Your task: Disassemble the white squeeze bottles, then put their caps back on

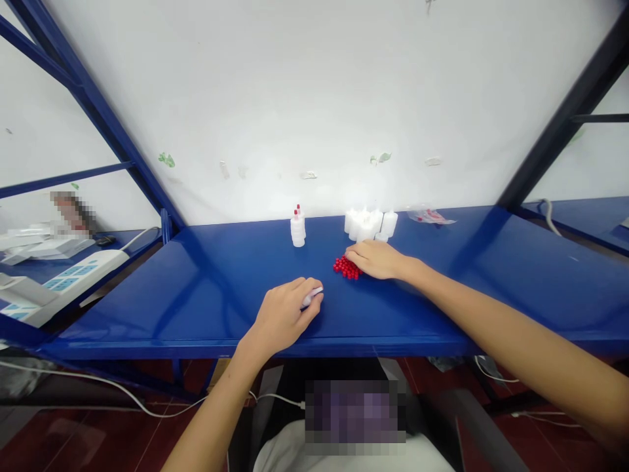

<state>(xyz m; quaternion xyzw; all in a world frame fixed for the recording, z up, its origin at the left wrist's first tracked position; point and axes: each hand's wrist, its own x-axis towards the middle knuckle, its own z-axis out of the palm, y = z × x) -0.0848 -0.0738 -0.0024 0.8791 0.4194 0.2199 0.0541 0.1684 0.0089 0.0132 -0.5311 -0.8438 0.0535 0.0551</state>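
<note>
My left hand (289, 311) is closed around a small white squeeze bottle near the table's front edge. Only the bottle's pale nozzle end (314, 294) shows between thumb and forefinger, pointing right; the rest is hidden in the palm. Over the right part of a pile of small red caps (348, 267) lies my right hand (376, 259), its fingers together and bent down onto the pile. Whatever its fingertips pinch is hidden. Behind the hands, at centre, white bottles with red-tipped nozzles (297, 229) stand upright, one behind another.
Several white bottles without red tips (366, 225) stand clustered behind my right hand. A clear plastic bag (430, 215) with red bits lies near the wall. Blue frame posts (555, 105) flank the blue table (196, 282). A power strip (69, 285) is at far left.
</note>
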